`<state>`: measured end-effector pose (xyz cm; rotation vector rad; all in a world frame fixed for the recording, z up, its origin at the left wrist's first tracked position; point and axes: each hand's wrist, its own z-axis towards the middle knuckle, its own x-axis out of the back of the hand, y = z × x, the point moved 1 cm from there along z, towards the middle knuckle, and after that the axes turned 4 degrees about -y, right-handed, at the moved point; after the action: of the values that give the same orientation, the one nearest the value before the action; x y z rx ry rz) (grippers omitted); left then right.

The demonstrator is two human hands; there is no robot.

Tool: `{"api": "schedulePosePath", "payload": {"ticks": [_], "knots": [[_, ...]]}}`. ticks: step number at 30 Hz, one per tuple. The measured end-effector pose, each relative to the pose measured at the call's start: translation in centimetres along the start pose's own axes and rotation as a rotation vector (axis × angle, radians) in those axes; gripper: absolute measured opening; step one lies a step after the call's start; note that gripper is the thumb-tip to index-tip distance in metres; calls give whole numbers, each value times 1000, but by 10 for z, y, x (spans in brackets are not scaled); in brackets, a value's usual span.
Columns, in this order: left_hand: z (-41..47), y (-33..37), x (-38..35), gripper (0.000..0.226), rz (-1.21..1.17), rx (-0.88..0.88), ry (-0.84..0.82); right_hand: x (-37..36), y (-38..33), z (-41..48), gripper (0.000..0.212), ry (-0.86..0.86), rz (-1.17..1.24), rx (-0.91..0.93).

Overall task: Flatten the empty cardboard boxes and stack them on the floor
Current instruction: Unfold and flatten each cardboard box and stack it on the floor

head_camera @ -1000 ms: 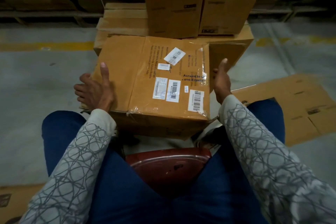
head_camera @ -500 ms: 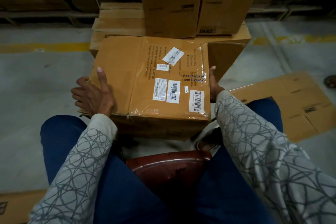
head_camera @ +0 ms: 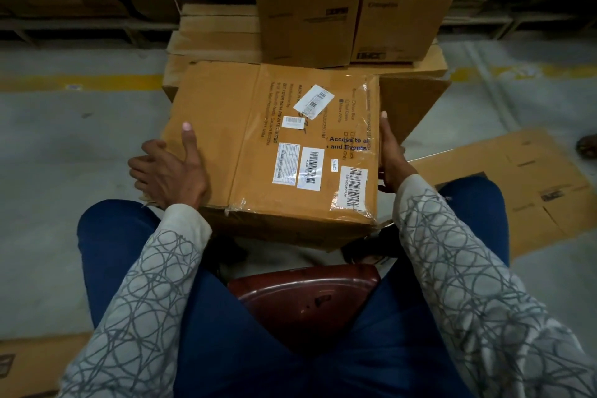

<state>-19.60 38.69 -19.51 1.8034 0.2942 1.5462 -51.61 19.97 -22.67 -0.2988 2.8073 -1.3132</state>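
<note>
Our left fingers (head_camera: 145, 162) are curling round the 9 o'clock side of the labelled box (head_camera: 219, 113), with the thumb lying flat on its top face, so the left hand (head_camera: 169, 176) is gripping it. At the box's 3 o'clock edge the right hand (head_camera: 391, 160) is pressing in, thumb pointing up along the rim. Its other fingers are mostly hidden down that side, and we cannot tell how they are curling.

The box is sitting straight ahead at 12 o'clock, just beyond our knees and the red stool (head_camera: 303, 297). It is closed on top, with a low flat stack (head_camera: 219, 32) just behind it. Two upright boxes (head_camera: 307, 19) are standing further off toward 12 and 1 o'clock, flaps open. A flattened sheet (head_camera: 523, 184) is lying on the floor (head_camera: 64, 145) at 3 o'clock.

We are judging that we are squaring up to this box before collapsing it. Clear tape (head_camera: 355, 213) is wrinkling over the near edge and looks to be holding the seams shut, so squeezing alone will probably only buckle the walls. To do this well we should be turning it to reach a taped seam, splitting that first and freeing the flaps. Then we can push opposite corners together along the existing folds. Keeping both palms low on the sides should stop it skidding into the boxes behind.
</note>
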Motion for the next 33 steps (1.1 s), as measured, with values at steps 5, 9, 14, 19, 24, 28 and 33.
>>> {"api": "schedulePosePath", "payload": {"ticks": [5, 9, 14, 19, 24, 28, 33], "knots": [[-2, -9, 6, 78, -17, 84, 75, -3, -24, 2, 142, 279, -76, 46], [-2, -7, 6, 74, -50, 164, 105, -3, -71, -17, 109, 511, -510, 167], [-7, 9, -5, 67, -44, 211, 117, -4, -134, -33, 62, 609, -927, 464], [-2, 17, -10, 60, -44, 183, 103, -39, -138, -77, 47, 675, -1266, 658], [-6, 12, -8, 57, -47, 176, 97, -104, -120, -134, 54, 449, -1546, 714], [-11, 7, -2, 55, -77, 177, 82, -148, -83, -138, 81, -154, -1513, 622], [-14, 3, 5, 58, -116, 157, 84, -146, -11, -94, 87, -156, -1490, 761]]}}
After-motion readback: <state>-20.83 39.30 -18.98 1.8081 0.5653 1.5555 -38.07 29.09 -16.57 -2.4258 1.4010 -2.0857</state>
